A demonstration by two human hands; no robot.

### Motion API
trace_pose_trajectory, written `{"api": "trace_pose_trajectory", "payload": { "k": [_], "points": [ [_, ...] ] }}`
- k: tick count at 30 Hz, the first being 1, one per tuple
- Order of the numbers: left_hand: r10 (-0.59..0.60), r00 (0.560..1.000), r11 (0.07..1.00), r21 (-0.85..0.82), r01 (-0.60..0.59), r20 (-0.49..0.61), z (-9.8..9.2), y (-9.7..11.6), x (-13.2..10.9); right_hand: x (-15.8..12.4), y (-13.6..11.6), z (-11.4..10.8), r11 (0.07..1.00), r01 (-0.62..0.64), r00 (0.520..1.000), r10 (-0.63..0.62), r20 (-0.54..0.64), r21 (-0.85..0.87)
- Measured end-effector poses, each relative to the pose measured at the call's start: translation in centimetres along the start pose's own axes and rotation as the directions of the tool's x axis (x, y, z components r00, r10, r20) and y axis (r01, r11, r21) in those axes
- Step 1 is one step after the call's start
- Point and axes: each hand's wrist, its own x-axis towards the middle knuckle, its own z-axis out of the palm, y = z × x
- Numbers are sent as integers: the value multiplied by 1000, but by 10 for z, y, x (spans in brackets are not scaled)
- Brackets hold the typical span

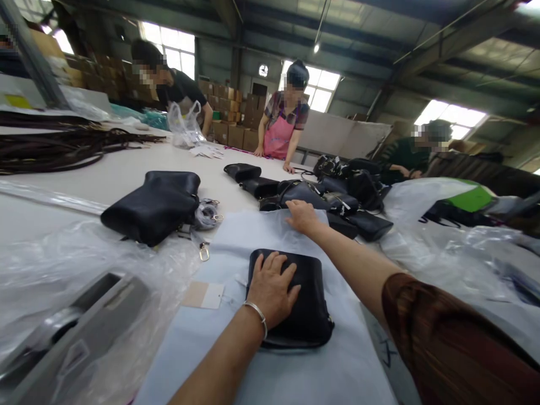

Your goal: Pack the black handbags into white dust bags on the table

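Note:
A small black leather bag (306,309) lies on a pale blue sheet (253,360) in front of me. My left hand (272,288), with a silver bangle at the wrist, rests flat on the bag's left part, fingers spread. My right hand (301,216) reaches forward to the sheet's far edge, palm down, fingers curled over the edge beside a heap of black bags (337,197). What the fingers grip, if anything, is hidden. A beige tag (203,295) lies on the sheet at the left.
A larger black bag (154,208) with metal clips lies at the left. Crumpled clear plastic (63,264) covers the near left and right. Dark straps (63,147) are piled far left. Three other people stand or sit along the table's far side.

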Motion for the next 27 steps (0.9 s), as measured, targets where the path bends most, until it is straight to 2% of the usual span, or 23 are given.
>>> {"api": "trace_pose_trajectory", "payload": {
  "k": [4, 8, 11, 15, 18, 21, 27],
  "points": [
    [-9, 1000, 1000, -15, 9, 10, 0, -1, 1, 12, -9, 13, 992, 5, 1000, -6, -3, -129],
    [-14, 1000, 1000, -22, 14, 24, 0, -1, 1, 13, -8, 14, 988, 31, 997, -21, 70, -153],
    [-35, 999, 999, -7, 35, 19, 0, -1, 1, 9, -5, 11, 990, 49, 994, -35, 105, -134],
    [-50, 998, 998, 29, 49, 30, 1, -1, 2, -5, 1, 4, 995, 98, 994, -96, 51, -29],
    [-39, 998, 998, 58, 36, 59, 1, 0, 5, -17, 6, -2, 996, 47, 997, -51, 53, 77],
    [-49, 992, 994, 107, 36, 119, -5, 3, 12, -28, 11, -10, 990, 29, 998, -36, 51, 138],
    [-89, 946, 981, 194, 29, 310, -23, 9, 47, -44, 17, -21, 974, 128, 987, -143, 70, 186]
  ]
}}
